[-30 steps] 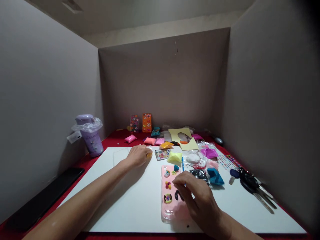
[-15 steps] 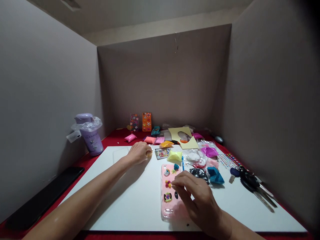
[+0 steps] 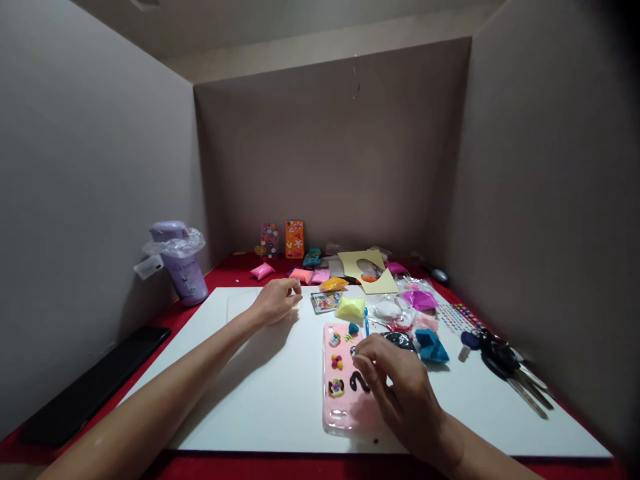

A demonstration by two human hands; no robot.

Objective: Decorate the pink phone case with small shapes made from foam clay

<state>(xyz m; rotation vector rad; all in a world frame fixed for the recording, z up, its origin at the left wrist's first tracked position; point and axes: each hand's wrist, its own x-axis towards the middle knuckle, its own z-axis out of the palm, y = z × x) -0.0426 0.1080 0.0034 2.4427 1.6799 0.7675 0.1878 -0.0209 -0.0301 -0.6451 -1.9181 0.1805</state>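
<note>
"Where's the case [image 3: 347,404]?"
"Near, on the board [image 3: 260,393], right hand [image 3: 404,390] over its right side, fingertips narrow (can't tell if holding anything)."
"And the left hand [image 3: 274,303]?"
"Farther, leftward, loosely curled; can't tell its hold either."

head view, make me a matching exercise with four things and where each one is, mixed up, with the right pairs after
1. Pink phone case
2. Lilac tumbler
3. Scissors
4. Orange case

A. Near the right wall
B. Partly hidden by the right hand
C. Near the back wall
D. Near the left wall

Pairs: 1-B; 2-D; 3-A; 4-C
</note>
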